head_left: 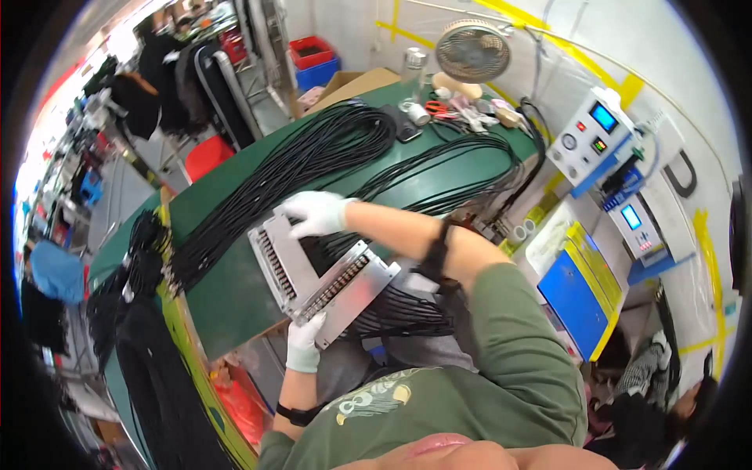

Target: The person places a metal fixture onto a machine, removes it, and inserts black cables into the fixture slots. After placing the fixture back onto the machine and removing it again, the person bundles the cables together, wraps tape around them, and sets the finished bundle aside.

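A silver metal fixture [345, 290] with two slotted bars, each lined with a row of small dark slots, lies slanted over the near edge of the green table. My left hand [304, 345], in a white glove, is closed on its near lower corner. At its far end my right hand [317, 213], also gloved, bends its fingers over the metal plate; part of its grip is hidden. Black cables [403, 315] fan out from under the fixture's right side over my lap. More dark cable shows between the two bars.
Long bundles of black cable [290, 164] cover much of the green table [223, 317]. A fan [472, 51], a glass jar [413, 66] and red-handled scissors [441, 108] are at the back. Control boxes [591, 141] and a blue-yellow machine [580, 294] stand to the right.
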A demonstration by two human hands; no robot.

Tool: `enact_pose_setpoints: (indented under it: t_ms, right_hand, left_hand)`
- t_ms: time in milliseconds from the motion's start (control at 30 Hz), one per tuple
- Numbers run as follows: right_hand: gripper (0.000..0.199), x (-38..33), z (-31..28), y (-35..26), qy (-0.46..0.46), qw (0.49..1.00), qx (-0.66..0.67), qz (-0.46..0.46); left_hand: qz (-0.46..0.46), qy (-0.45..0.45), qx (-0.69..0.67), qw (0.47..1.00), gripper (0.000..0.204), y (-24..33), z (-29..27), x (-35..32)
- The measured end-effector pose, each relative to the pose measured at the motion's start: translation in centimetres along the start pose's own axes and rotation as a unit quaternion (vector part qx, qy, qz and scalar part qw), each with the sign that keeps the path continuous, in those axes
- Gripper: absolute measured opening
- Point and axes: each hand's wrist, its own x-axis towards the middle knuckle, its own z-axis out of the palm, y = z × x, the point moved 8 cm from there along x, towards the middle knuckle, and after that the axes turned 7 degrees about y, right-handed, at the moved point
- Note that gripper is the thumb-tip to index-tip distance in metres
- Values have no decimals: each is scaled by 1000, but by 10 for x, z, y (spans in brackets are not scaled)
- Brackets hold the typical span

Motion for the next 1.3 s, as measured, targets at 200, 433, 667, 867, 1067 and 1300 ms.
enact_pose_setpoints:
  t_ms: [200, 433, 667, 867, 1067, 1300]
  right_hand:
    - [61, 81, 81, -9, -11, 963, -267, 19]
    - [70, 96, 46, 0, -83, 970, -174, 150]
    - [63, 20, -27, -49, 41, 983, -162, 73]
    - [53, -135, -125, -122, 323, 934, -150, 12]
    - [26, -372, -281, -166, 644, 721, -192, 165]
    - [47, -627, -317, -222, 770, 603, 207, 17]
  left_hand:
    - [71, 14, 90, 993, 43, 17, -20, 16]
    - [33, -22, 7, 999, 45, 13, -20, 18]
    - [51, -54, 40, 996, 49, 12, -19, 17]
    - [83, -123, 149, 978, 50, 42, 2, 6]
    - [138, -94, 150, 975, 33, 85, -3, 40]
    - [93, -113, 106, 984, 41, 100, -27, 122]
